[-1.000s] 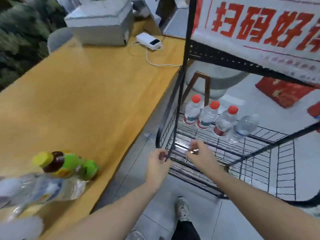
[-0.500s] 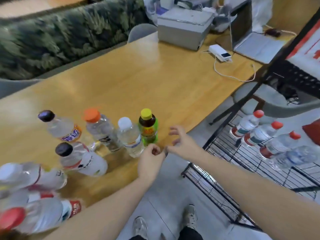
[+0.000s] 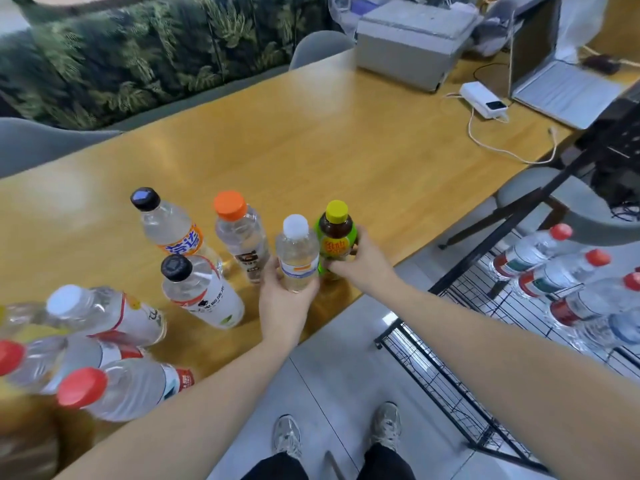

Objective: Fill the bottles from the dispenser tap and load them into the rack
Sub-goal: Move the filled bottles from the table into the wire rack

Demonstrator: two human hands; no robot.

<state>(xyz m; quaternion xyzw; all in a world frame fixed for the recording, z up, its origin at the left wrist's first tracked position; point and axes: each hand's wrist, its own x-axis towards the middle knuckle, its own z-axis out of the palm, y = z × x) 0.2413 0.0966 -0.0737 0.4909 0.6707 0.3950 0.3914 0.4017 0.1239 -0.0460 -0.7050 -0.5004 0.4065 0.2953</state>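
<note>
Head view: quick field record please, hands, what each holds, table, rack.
left hand: grip around the white-cap bottle
right hand: grip around the yellow-cap bottle
held bottles: upright, side by side at the table near edge
other table bottles: orange-cap bottle and others, capped
rack: red-cap bottles on its shelf

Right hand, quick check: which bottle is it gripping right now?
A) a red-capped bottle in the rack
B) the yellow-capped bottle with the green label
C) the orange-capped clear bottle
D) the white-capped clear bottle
B: the right hand curls around the yellow-capped bottle with the green label at the table edge, while the left hand grips the white-capped clear bottle beside it.
</note>
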